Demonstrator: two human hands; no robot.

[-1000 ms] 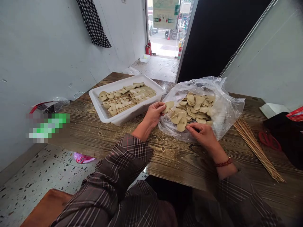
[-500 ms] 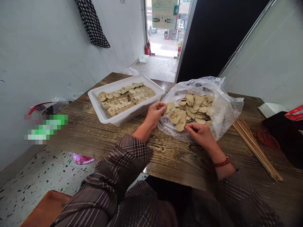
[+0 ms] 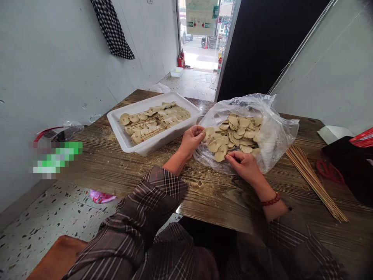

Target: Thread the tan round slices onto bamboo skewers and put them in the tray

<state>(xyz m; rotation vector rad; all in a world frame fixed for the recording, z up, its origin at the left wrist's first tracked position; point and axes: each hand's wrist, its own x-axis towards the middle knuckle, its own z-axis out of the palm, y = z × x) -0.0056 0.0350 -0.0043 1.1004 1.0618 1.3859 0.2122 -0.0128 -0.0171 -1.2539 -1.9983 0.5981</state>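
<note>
My left hand (image 3: 190,142), fingers closed, pinches a thin, pale beige round slice at the left end of a short row of slices (image 3: 216,145). The row looks threaded on a skewer, mostly hidden by the slices. At the row's lower right end, my right hand (image 3: 244,166) pinches with thumb and forefinger at the last slice's edge; whether it grips slice or skewer tip is too small to tell. Behind the row, many loose slices (image 3: 243,123) lie heaped in an open clear plastic bag (image 3: 281,130).
Left of the bag stands a white tray (image 3: 159,147) with several loaded skewers (image 3: 154,122). Bare wooden skewers (image 3: 317,182) lie at the right, beside red-handled scissors (image 3: 329,172) and a black container (image 3: 345,163). Everything rests on a wooden table (image 3: 201,194).
My right hand has shifted slightly left, along with the lower end of the row. The left hand keeps its pinch. Tray and bag stay where they were.
</note>
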